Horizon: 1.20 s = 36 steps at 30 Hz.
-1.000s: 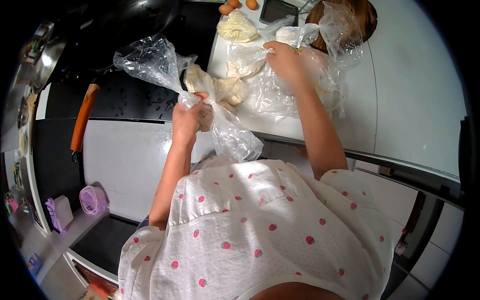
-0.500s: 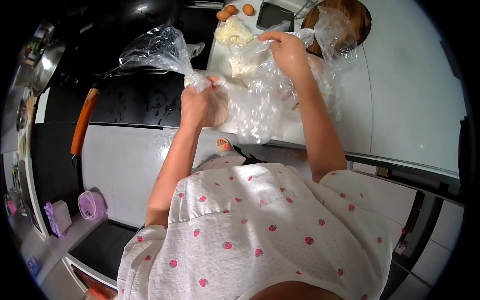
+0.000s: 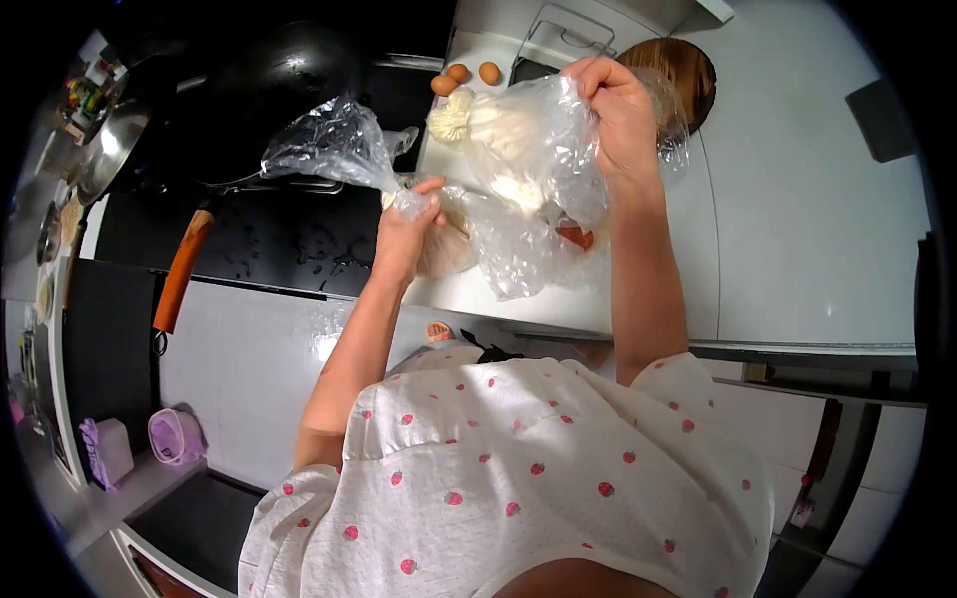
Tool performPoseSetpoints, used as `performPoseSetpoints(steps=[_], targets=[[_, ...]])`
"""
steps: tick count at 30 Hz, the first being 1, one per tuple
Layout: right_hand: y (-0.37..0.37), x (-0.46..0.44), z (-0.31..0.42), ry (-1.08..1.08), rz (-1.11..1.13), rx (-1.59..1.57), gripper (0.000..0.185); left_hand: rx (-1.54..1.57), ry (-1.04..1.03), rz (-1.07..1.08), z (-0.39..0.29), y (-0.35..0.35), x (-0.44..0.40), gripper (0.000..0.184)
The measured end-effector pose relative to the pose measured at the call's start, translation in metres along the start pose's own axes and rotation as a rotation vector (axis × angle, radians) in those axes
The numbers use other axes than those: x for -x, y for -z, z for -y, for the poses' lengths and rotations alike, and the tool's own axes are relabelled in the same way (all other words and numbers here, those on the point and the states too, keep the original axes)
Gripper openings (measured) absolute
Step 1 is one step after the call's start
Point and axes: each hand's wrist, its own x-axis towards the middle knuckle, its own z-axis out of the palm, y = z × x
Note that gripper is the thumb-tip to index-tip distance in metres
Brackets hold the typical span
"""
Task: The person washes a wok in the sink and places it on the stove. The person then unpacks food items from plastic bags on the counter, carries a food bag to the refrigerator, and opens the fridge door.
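Observation:
My left hand (image 3: 404, 239) is closed around the twisted neck of a clear plastic bag (image 3: 339, 149). Its loose top flares out over the stove edge, and something pale fills the part below my fingers. With fingers pinched, my right hand (image 3: 620, 115) grips the edge of a second plastic bag (image 3: 558, 130) and stretches it up. White contents show through that film. At its far left end sits a pale yellow bundle (image 3: 451, 118), whose kind I cannot make out. Between my hands, more crumpled film (image 3: 513, 259) lies on the white counter, near a reddish-brown piece (image 3: 575, 235).
Three brown eggs, one of them nearest the rack (image 3: 489, 73), lie at the back. A round wooden board (image 3: 688, 75) is behind my right hand. On the left, a dark wok (image 3: 289, 70) with an orange handle (image 3: 184, 269) rests on the black stove (image 3: 269, 234).
My right hand has moved to the right and drawn the bag's edge with it, so the white contents show more. My left hand keeps its grip on the neck. The view has shifted slightly.

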Motion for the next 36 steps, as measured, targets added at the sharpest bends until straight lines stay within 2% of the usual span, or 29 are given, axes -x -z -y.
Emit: performPoseSetpoints(steps=[3,4,6,8,11,13,16,18,21,27,29,36], targets=[[-0.013,-0.004,0.003,-0.053,0.121,-0.163,0.021,0.087,0.004,-0.026,-0.011,0.001,0.012,0.024],[-0.018,-0.005,0.001,-0.054,0.129,-0.164,0.021,0.112,-0.037,-0.009,-0.016,0.002,0.016,0.026],[-0.026,-0.008,-0.002,-0.088,0.297,-0.314,0.021,0.139,-0.081,0.001,-0.027,0.001,0.022,0.029],[-0.041,-0.007,-0.004,-0.093,0.347,-0.417,0.022,0.281,-0.095,0.036,-0.036,0.000,0.027,0.039],[-0.052,-0.009,-0.008,-0.093,0.433,-0.591,0.021,0.399,-0.122,0.124,-0.047,0.002,0.033,0.045],[-0.055,-0.012,-0.009,-0.084,0.472,-0.663,0.020,0.461,-0.124,0.099,-0.051,0.003,0.038,0.046],[-0.051,-0.011,-0.002,-0.113,0.447,-0.569,0.018,0.456,-0.180,0.161,-0.052,0.008,0.041,0.044],[-0.048,-0.007,0.005,-0.111,0.344,-0.352,0.016,0.479,-0.210,0.143,-0.053,0.008,0.044,0.043],[-0.036,-0.006,0.009,-0.086,0.332,-0.180,0.020,0.526,-0.251,0.094,-0.054,0.006,0.045,0.041],[-0.037,-0.001,0.025,-0.088,0.317,0.030,0.023,0.536,-0.231,0.043,-0.061,0.003,0.051,0.041],[-0.035,0.000,0.026,-0.080,0.327,0.027,0.022,0.587,-0.213,0.046,-0.062,0.001,0.053,0.036],[-0.025,0.003,0.021,-0.085,0.357,-0.044,0.023,0.602,-0.162,0.000,-0.064,-0.002,0.054,0.035]])
